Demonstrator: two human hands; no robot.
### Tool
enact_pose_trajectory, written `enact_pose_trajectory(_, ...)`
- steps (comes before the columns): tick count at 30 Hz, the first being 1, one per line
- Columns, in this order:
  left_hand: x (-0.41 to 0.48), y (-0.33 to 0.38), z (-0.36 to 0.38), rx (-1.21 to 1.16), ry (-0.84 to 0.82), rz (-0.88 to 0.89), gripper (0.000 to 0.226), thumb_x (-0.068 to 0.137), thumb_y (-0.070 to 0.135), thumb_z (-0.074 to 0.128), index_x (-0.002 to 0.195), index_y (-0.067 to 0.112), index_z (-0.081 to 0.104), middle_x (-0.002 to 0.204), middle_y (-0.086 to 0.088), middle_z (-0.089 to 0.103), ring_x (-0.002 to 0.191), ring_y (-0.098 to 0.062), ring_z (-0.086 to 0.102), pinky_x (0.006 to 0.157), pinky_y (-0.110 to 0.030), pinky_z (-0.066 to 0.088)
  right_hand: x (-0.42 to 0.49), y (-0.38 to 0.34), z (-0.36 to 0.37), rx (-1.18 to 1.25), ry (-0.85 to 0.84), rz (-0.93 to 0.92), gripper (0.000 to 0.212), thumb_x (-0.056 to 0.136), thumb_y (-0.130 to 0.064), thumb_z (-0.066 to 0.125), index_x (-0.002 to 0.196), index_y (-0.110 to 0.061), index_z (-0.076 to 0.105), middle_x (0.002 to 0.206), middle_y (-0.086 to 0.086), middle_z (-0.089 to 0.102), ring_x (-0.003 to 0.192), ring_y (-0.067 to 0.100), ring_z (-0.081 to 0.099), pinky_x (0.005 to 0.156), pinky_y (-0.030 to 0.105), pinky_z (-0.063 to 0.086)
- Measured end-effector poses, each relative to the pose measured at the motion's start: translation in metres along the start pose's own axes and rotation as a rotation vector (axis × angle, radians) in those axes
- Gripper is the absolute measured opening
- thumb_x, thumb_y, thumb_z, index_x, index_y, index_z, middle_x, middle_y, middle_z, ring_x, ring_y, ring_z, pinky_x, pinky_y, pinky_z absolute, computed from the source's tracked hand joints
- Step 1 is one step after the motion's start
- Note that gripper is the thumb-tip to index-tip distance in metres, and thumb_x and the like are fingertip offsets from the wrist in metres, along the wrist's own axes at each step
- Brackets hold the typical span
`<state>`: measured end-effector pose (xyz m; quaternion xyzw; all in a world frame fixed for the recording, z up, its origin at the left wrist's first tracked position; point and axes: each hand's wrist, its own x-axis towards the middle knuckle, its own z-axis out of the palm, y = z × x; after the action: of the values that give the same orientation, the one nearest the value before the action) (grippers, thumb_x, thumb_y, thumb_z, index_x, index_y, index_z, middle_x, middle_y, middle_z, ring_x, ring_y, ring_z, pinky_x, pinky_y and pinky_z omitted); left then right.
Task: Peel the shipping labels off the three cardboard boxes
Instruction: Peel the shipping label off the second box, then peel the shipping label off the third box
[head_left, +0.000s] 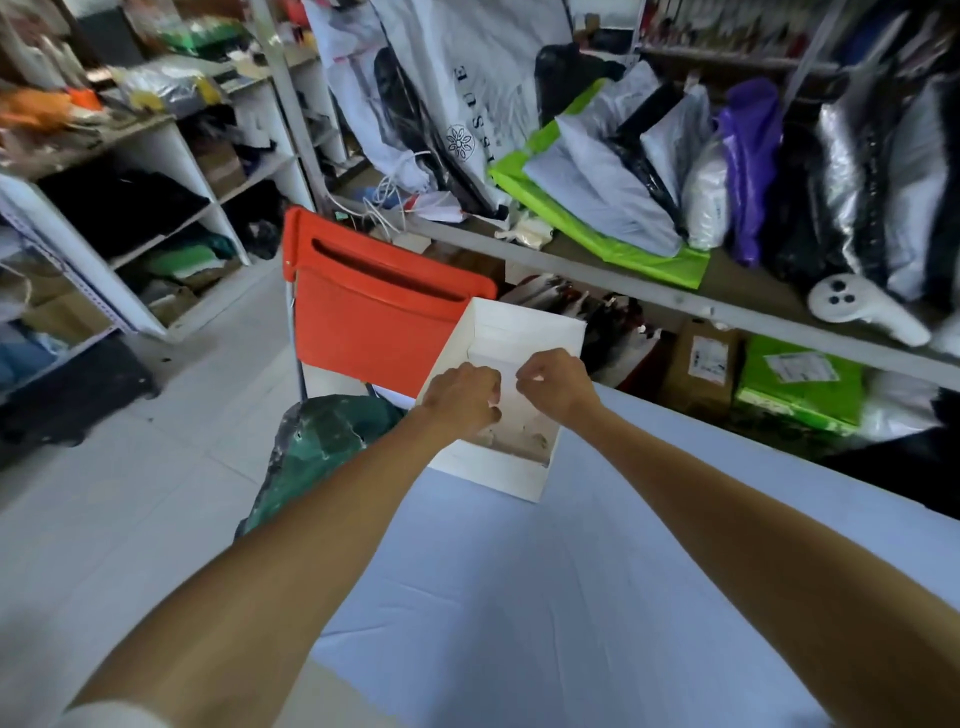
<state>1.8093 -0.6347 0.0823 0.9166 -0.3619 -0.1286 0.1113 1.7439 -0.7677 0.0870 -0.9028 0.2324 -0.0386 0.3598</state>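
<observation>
From the head view, a white cardboard box (524, 328) sits at the far left corner of the worktop (519, 597), which is covered in pale blue cloth; the box's broad face is turned up and it lies slantwise to the worktop's edges. The shipping label (535, 358) shows as a paler sheet on that upper face; near the box's near edge is a torn patch (519, 441) of rough brownish residue.

Both forearms reach from the near edge to the box. The left hand (460, 397) rests on the left part of the upper face with its fingers curled under and the thumb tucked toward them; whether it has hold of the label I cannot tell. The right hand (553, 387) is just beside it, the two nearly touching; its fingers are bent and its thumb and fingertips are drawn together in a pinch on the label's surface.

Beyond the far left corner stands an orange chair (374, 312), its back toward the worktop; below it, against the left edge, is a dark green bundle (332, 436). Past the far edge, under a long shelf, stand a brown box (698, 374) with a white label and a green parcel (800, 384), side by side; on the shelf above them lies a white controller (862, 306). White shelving (171, 150) full of goods stands at the left.
</observation>
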Motion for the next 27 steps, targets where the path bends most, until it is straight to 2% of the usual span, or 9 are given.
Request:
enact_pose_trajectory(9,-0.001,-0.006,-0.005,0.011,-0.034,-0.007,0.014,0.083,0.024,0.065,0.096,0.019,0.063,0.104,-0.005,0.066,0.095,-0.027,0.061,0.076,-0.030,0.046,0.000,0.007,-0.013,-0.048,0.004,0.054,0.026,0.083,-0.019,0.066,0.106,-0.008,0.069,0.115,0.007,0.067,0.103,0.022,0.062,0.080,0.022,0.045)
enact_pose_trajectory(13,-0.002,0.006,-0.005,0.020,-0.022,0.034,0.014,0.082,0.026,0.065,0.095,0.019,0.063,0.103,-0.005,0.065,0.091,-0.027,0.060,0.076,-0.032,0.049,-0.016,0.008,-0.023,-0.067,0.003,0.061,0.027,0.084,-0.017,0.067,0.107,-0.004,0.069,0.116,0.010,0.066,0.103,0.024,0.061,0.083,0.028,0.049)
enact_pose_trajectory(15,-0.002,0.015,-0.003,0.029,-0.021,0.055,0.013,0.082,0.025,0.066,0.093,0.019,0.063,0.100,-0.002,0.063,0.087,-0.025,0.059,0.077,-0.032,0.049,-0.028,0.009,-0.027,-0.080,-0.001,0.060,0.026,0.084,-0.015,0.066,0.107,-0.003,0.069,0.116,0.010,0.066,0.103,0.025,0.061,0.080,0.027,0.049)
enact_pose_trajectory(17,-0.002,0.028,0.000,0.033,-0.016,0.090,0.011,0.080,0.024,0.067,0.090,0.021,0.063,0.099,-0.002,0.064,0.085,-0.025,0.060,0.077,-0.033,0.050,-0.041,0.014,-0.031,-0.083,0.002,0.057,0.027,0.084,-0.013,0.066,0.110,-0.004,0.068,0.117,0.011,0.066,0.104,0.025,0.062,0.077,0.025,0.047)
enact_pose_trajectory(20,-0.003,0.052,0.009,0.036,-0.033,0.162,0.011,0.081,0.023,0.066,0.092,0.021,0.065,0.101,-0.002,0.067,0.091,-0.025,0.062,0.073,-0.030,0.046,-0.062,0.027,-0.039,-0.076,0.027,0.069,0.030,0.084,-0.015,0.068,0.112,-0.006,0.066,0.119,0.010,0.065,0.107,0.024,0.061,0.083,0.029,0.050)
enact_pose_trajectory(27,-0.017,0.142,0.051,0.027,-0.164,0.363,0.010,0.083,0.024,0.067,0.093,0.022,0.064,0.098,-0.001,0.068,0.089,-0.022,0.063,0.080,-0.035,0.053,-0.144,0.083,-0.081,-0.082,0.137,0.257,0.026,0.083,-0.015,0.066,0.106,-0.005,0.068,0.115,0.009,0.066,0.108,0.025,0.060,0.089,0.033,0.049)
